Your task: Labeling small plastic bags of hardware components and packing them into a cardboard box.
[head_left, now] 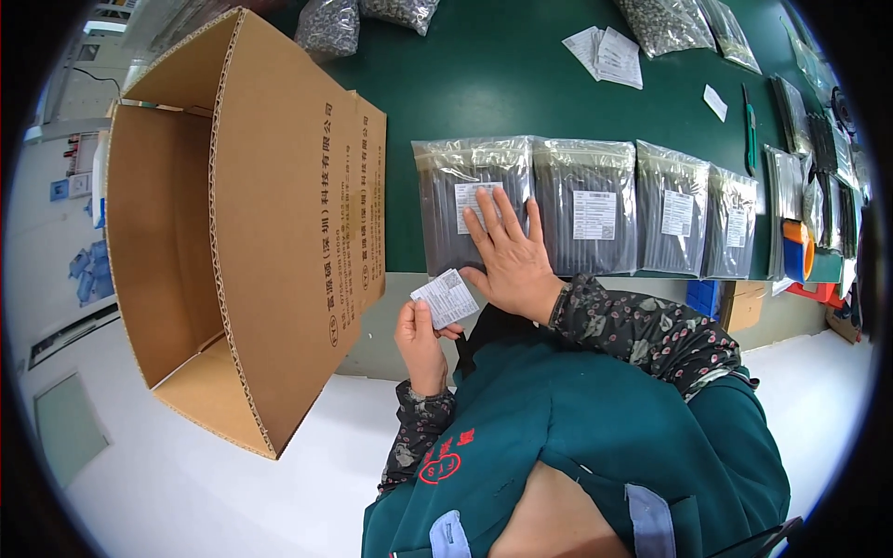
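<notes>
My right hand [510, 253] lies flat, fingers spread, on the leftmost clear bag of dark rods [446, 209], pressing on its white label [472, 200]. My left hand [420, 339] holds a small white sheet of labels [446, 298] by its lower edge, just below the table's front edge. Three more bags of the same kind [586, 206] [672, 209] [731, 223] lie in a row to the right on the green table [484, 84].
A large open cardboard box [233, 232] stands on its side at the left, its flap against the table. Bags of small grey parts [327, 26] [665, 23], loose white label sheets [609, 54], a green knife [750, 126] and stacked bags [809, 158] lie farther back and right.
</notes>
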Motion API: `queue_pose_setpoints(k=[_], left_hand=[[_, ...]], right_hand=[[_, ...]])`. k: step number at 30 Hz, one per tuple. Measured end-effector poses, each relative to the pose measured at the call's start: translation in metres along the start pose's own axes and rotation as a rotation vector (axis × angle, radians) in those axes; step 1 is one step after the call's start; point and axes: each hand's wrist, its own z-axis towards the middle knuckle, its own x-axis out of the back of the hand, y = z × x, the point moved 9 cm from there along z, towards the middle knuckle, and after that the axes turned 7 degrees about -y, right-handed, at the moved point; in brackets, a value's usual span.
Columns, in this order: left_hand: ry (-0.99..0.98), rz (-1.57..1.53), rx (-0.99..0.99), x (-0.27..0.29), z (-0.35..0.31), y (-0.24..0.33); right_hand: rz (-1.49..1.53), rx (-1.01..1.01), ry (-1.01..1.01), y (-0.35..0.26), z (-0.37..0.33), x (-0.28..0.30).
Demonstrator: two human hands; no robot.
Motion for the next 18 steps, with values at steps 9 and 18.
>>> queue_pose_setpoints(k=[9,18], left_hand=[[-0.063,0.061,-0.068,-0.021,0.004,0.026],[-0.575,0.105,-0.149,-0.162,0.001,0.062]], right_hand=[[0.331,0.044,0.134,0.01,-0.031,0.062],[1.287,-0.233,0.008,0.083,-0.091,0.075]])
